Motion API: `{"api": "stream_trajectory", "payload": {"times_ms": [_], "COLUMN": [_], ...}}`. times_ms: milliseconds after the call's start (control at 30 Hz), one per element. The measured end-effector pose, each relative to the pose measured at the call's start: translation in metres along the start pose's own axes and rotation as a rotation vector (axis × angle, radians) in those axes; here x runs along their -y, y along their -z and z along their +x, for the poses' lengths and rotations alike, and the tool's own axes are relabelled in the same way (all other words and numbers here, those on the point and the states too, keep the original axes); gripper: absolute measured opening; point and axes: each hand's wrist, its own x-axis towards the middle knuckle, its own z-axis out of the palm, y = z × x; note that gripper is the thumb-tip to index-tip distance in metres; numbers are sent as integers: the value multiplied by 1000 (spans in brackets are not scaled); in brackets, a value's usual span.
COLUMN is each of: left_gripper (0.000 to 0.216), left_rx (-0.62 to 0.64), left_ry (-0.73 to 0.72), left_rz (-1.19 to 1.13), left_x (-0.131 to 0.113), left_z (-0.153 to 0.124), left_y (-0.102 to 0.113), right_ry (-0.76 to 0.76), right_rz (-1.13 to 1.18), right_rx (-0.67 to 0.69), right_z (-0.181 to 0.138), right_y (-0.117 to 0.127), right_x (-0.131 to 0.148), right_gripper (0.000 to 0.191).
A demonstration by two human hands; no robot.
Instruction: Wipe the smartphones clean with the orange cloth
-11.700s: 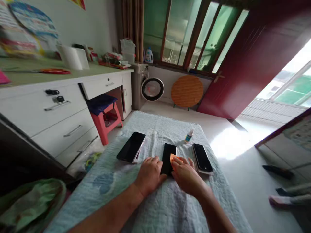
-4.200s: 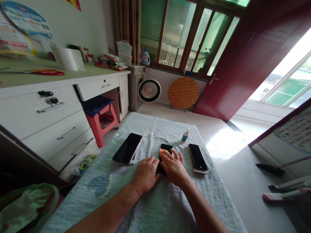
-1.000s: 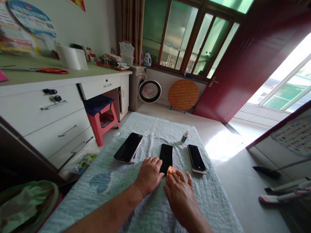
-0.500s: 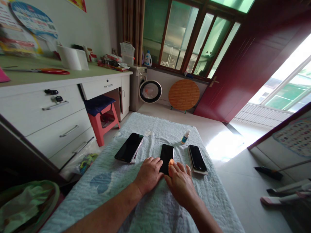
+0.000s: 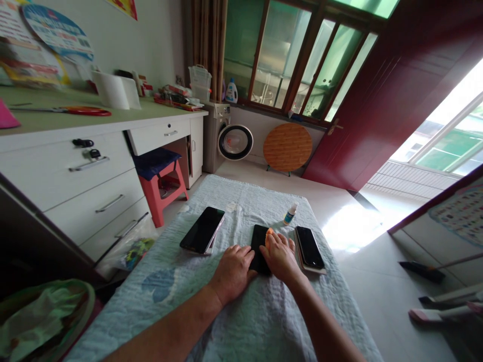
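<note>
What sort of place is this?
Most likely a lived-in room of a home: a washing machine stands below the window, a white desk with drawers runs along the left, and a red plastic stool sits under it.

Place: it was a lived-in home room.
Appliance: a washing machine (image 5: 230,141) stood under the window (image 5: 287,55), with a detergent bottle (image 5: 231,91) on top.
Furniture: a white drawer desk (image 5: 94,166) had a red stool (image 5: 164,183) beneath.
</note>
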Motion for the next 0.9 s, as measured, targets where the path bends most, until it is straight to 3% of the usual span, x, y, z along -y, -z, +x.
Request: {"api": "stream_trajectory", "payload": {"times_ms": [433, 633, 900], "left_gripper": [36, 35, 42], "left_rx": [3, 7, 21], "left_ry": [-4, -15, -20], "left_rz": [-23, -21, -37], "left_x": [2, 3, 4], "left_z": [1, 1, 4], "left_y": [0, 1, 2], "right_ry": [-19, 57, 147], "right_rz": [36, 87, 80], "right_rx": [-20, -68, -8], "right_z": [31, 38, 44], "right_y": [-4, -10, -8], "right_x": [-1, 9, 21], "right_gripper": [50, 45, 42]}}
